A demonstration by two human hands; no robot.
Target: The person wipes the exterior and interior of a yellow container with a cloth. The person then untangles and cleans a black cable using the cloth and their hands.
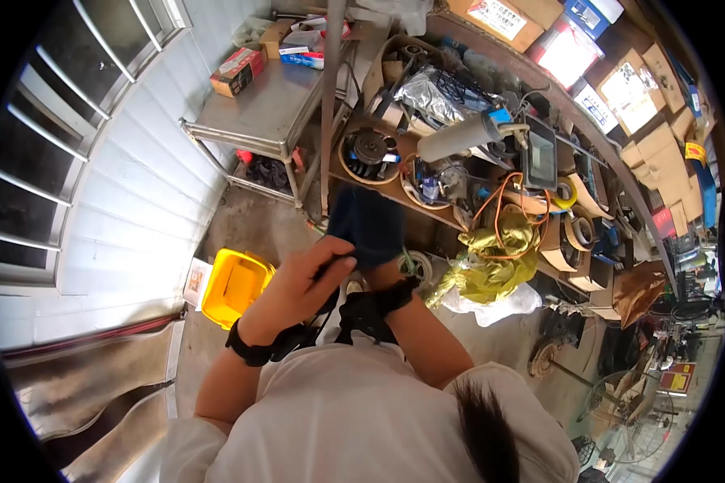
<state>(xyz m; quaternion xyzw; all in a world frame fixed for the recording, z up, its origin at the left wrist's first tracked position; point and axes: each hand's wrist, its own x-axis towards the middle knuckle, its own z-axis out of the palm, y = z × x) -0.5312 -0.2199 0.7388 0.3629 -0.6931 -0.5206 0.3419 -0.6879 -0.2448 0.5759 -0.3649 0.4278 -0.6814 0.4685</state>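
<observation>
A dark blue cloth or glove [368, 225] covers my right hand [379, 262] from just above the wrist, so its fingers are hidden. My left hand [302, 282] is bare and reaches in from the left, its thumb and fingers closed at the near left edge of the dark blue cloth. Black bands circle both wrists. Below the hands, black straps or cloth [361, 315] lie against the front of the white shirt.
A yellow bin [238, 286] stands on the floor at left. Behind it is a metal table [258, 109] with small boxes. A cluttered shelf [395, 189] holds tools, a grey cylinder [459, 138] and an orange cord; yellow-green plastic [491, 270] hangs there. Cartons [632, 88] fill the upper right.
</observation>
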